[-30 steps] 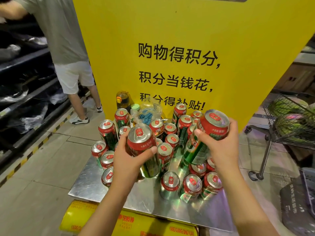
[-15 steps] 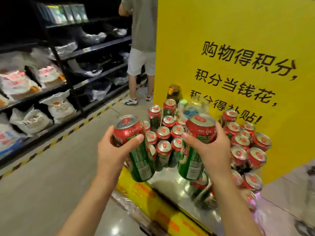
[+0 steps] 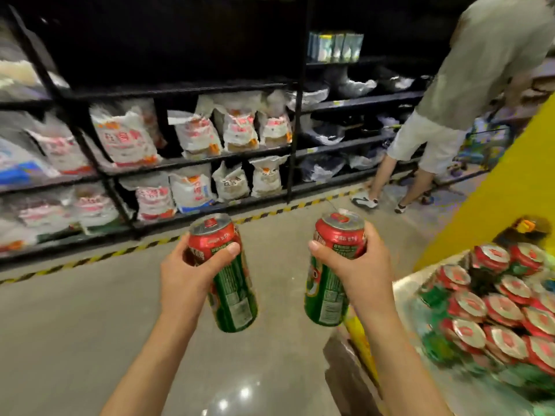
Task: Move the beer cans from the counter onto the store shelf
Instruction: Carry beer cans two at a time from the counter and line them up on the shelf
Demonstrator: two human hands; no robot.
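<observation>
both forearms reach forward side by side, bare and well apart. the left hand curls its fingers and thumb round a can, and the right hand grips a second can just beside the first, both cans nearly upright.

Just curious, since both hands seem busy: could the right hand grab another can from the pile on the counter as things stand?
Probably not. The right hand already grips a red-and-green beer can, so no fingers are free, though the pile of red-topped cans on the shiny metal counter lies close beside it with nothing between.
</observation>
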